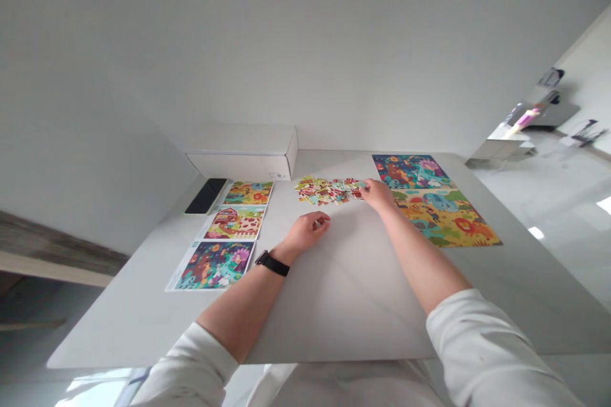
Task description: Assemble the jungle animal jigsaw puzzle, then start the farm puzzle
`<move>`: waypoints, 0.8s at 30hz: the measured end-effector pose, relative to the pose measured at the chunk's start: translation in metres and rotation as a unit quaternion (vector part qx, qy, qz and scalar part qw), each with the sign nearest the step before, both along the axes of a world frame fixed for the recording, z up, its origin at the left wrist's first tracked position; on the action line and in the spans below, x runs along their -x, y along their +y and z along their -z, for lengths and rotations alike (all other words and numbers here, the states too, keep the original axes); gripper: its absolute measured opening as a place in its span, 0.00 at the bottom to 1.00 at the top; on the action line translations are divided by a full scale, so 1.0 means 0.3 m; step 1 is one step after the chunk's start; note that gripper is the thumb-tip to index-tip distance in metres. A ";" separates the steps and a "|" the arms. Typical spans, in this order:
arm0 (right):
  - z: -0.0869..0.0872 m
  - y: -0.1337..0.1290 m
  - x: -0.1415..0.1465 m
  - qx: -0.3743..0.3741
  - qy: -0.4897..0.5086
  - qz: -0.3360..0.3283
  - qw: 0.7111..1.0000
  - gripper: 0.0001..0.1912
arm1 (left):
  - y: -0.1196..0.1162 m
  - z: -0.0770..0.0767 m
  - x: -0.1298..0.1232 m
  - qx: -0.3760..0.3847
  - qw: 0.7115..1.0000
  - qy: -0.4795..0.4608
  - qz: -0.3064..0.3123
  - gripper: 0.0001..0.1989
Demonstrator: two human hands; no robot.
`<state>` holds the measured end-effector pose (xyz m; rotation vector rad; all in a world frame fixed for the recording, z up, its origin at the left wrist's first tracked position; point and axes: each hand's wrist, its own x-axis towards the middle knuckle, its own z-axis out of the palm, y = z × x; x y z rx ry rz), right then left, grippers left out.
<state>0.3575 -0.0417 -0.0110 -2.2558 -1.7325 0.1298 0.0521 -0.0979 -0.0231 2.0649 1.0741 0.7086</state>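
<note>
Reaching forward, right hand (378,194), left hand (308,231) (curled)

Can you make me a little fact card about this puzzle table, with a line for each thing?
puzzle pieces: loose pile, middle of table
right hand: hand at pile's right end; grip unclear
left hand: fingers curled, nearer the person than the pile
left side: three small pictures in a column, the middle one a farm
right side: two big colorful pictures
dark flat thing: beside the top small picture
box: white, against the wall
</note>
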 end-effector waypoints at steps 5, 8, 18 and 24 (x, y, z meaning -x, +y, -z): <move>0.023 0.033 0.014 -0.021 0.028 0.018 0.999 0.14 | -0.009 -0.010 0.002 -0.006 1.000 -0.011 -0.003 0.13; 0.025 0.032 -0.001 -0.067 0.074 0.033 0.995 0.14 | -0.012 -0.010 0.000 -0.005 1.000 -0.006 -0.005 0.12; -0.037 -0.098 -0.042 -0.241 0.312 -0.057 0.917 0.21 | -0.024 -0.011 -0.006 0.038 0.997 -0.068 -0.014 0.15; -0.007 -0.262 0.124 -0.221 0.357 -0.185 0.888 0.18 | -0.001 -0.099 -0.065 0.307 0.915 -0.256 -0.052 0.27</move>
